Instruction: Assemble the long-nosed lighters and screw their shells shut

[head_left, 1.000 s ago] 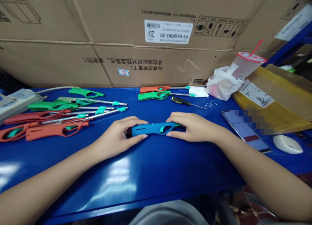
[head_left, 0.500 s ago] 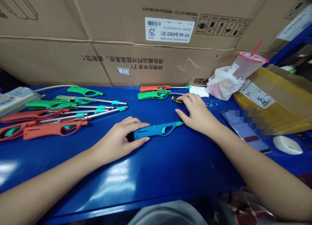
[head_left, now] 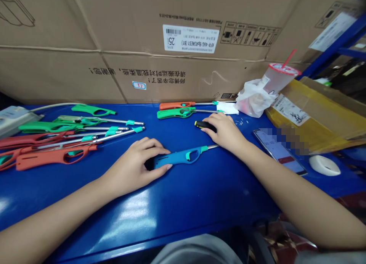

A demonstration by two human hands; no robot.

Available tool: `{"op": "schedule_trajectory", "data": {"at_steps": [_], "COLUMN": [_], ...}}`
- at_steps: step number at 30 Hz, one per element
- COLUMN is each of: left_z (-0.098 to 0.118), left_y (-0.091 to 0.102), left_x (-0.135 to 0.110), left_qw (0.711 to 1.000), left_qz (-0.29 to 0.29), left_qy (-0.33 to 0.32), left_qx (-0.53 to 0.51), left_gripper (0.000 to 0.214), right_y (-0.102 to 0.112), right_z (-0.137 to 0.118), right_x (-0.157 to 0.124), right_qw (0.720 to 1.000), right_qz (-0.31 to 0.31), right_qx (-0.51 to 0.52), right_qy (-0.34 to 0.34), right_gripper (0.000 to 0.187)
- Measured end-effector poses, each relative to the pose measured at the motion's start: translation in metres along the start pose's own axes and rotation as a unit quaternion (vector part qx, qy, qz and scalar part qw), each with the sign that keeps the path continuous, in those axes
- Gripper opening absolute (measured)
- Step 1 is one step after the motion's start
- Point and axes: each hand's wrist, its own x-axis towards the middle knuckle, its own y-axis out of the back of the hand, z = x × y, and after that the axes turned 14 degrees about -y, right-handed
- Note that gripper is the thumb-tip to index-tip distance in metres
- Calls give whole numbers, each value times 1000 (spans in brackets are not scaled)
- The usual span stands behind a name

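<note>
My left hand (head_left: 140, 163) is closed around the butt end of a blue gas lighter (head_left: 174, 157), which lies on the table with its trigger ring and metal tube pointing right. The tip of the tube is hidden by my right wrist. Beyond it, my right hand (head_left: 224, 130) grips a black-and-yellow screwdriver (head_left: 205, 126) by its handle, low over the table; its shaft is hidden under the hand. An orange lighter (head_left: 177, 105) and a green lighter (head_left: 175, 112) lie side by side behind the screwdriver, tubes toward a white paper (head_left: 228, 108).
Several green, red and orange lighters (head_left: 57, 155) are piled at left, near a white power strip (head_left: 13, 121). Cardboard (head_left: 137, 23) stands along the back. Small slivers (head_left: 241, 122), a bagged drink cup (head_left: 274, 79), a yellow parcel (head_left: 300, 115), a phone (head_left: 278, 151) and a white mouse (head_left: 324, 165) are at right.
My right hand has taken the screwdriver into its grip from under the fingertips and drawn it slightly nearer. More of the blue lighter's tube now shows. My left hand keeps its hold.
</note>
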Motion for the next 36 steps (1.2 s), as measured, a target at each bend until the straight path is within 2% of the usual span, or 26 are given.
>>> {"op": "schedule_trajectory", "data": {"at_steps": [3,6,9,13,16,20,23,26,30,34,36], "left_z": [-1,-2,-3,-3,-2,1,6,10,13,13,13], "left_y": [1,1,-2,-4,-4,4,14,20,20,19,19], "left_x": [1,1,1,1,0,-1,1,1,0,-1,-1], "left_qw": [1000,1000,999,999,999,999,998,995,992,991,992], "left_qz": [7,15,24,31,32,25,-12,-48,-75,-81,-80], "left_qy": [-1,0,0,-1,2,14,26,41,34,29,25], "left_qx": [-13,-26,-32,-29,-8,32,63,80,93,100,98], "left_gripper": [31,32,33,34,37,41,36,29,27,26,26], "right_y": [8,25,43,55,56,51,50,52,49,44,46], "right_z": [3,17,36,58,68,78,80,78,82,89,86], "right_x": [2,6,12,18,20,23,24,23,24,27,26], "right_qw": [999,993,965,946,943,946,949,947,941,944,943], "right_qz": [27,93,197,256,269,249,236,248,280,256,259], "right_qx": [12,40,110,109,99,96,86,80,79,116,127], "right_qy": [-13,-61,-133,-167,-168,-184,-192,-187,-172,-173,-166], "right_gripper": [19,28,36,33,32,37,34,32,34,42,39]}}
